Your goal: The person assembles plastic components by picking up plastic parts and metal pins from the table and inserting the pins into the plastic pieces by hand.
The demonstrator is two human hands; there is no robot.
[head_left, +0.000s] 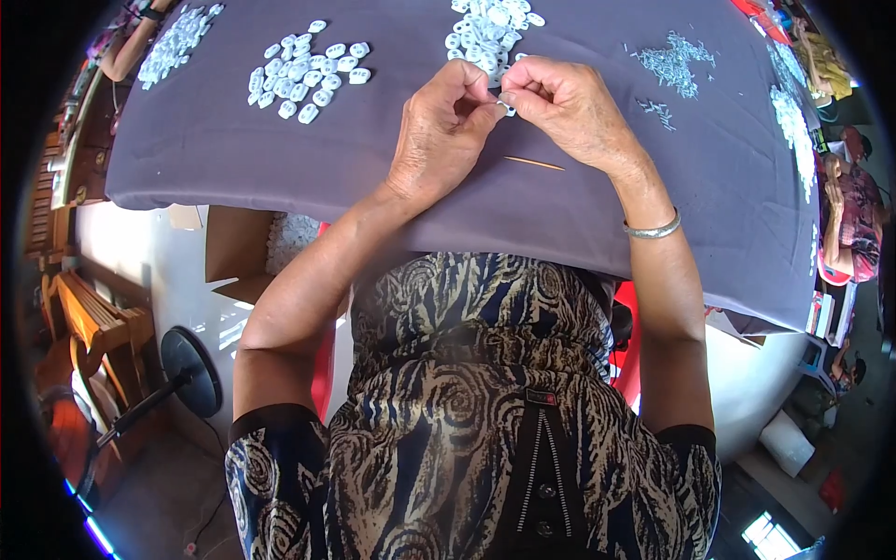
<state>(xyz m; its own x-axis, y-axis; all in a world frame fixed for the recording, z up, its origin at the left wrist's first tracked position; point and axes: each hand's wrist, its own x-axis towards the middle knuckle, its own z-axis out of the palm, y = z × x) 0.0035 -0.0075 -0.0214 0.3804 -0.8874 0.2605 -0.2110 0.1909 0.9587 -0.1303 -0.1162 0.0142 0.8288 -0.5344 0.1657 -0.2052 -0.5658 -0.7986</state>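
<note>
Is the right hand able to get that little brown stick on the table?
Probably yes: the brown stick lies uncovered near the right hand, with nothing between them, though that hand seems busy with a small white piece.

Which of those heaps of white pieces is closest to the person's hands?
The top-centre heap: it lies just beyond the left hand and right hand, while the left-side heaps and right-edge heap lie farther off.

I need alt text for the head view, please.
The left hand and right hand hold a small white piece over a grey cloth. Around them lie piles of white pieces, small silvery parts and a pointed stick.
</note>
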